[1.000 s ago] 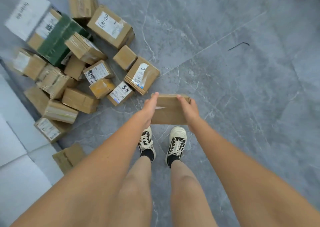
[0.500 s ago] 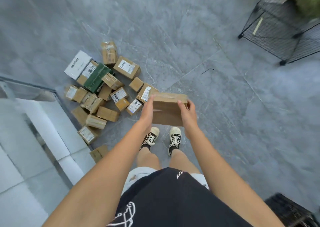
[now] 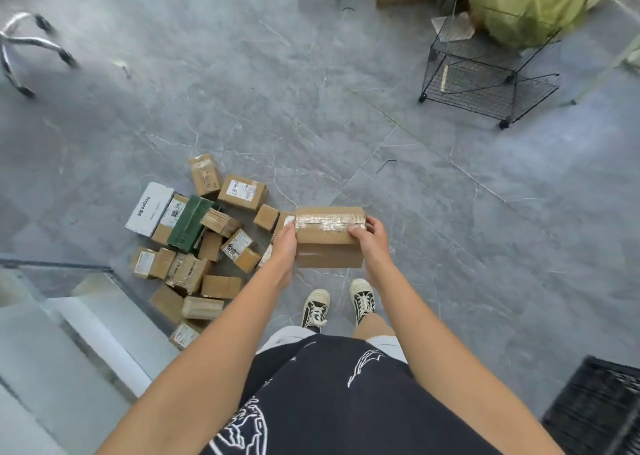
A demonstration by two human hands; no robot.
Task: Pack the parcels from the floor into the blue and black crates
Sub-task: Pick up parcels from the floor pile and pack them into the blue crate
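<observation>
My fingers are clamped on the two short ends of a taped cardboard parcel [image 3: 329, 238]: my left hand [image 3: 284, 246] presses flat against its left end with the thumb up on the top face, and my right hand [image 3: 372, 238] wraps its right end, fingers curled over the far edge. I hold the parcel level in the air, above the floor and just ahead of my shoes [image 3: 337, 305]. Left of the parcel lies the heap of parcels [image 3: 201, 246] on the grey tiles, with a white box [image 3: 149, 208] and a green box [image 3: 190, 224] among the brown ones. Right of the parcel and nearer to me, at the frame's corner, is a black crate [image 3: 599, 409]. Far beyond the parcel, to the right, stands a wire cage [image 3: 485, 73].
</observation>
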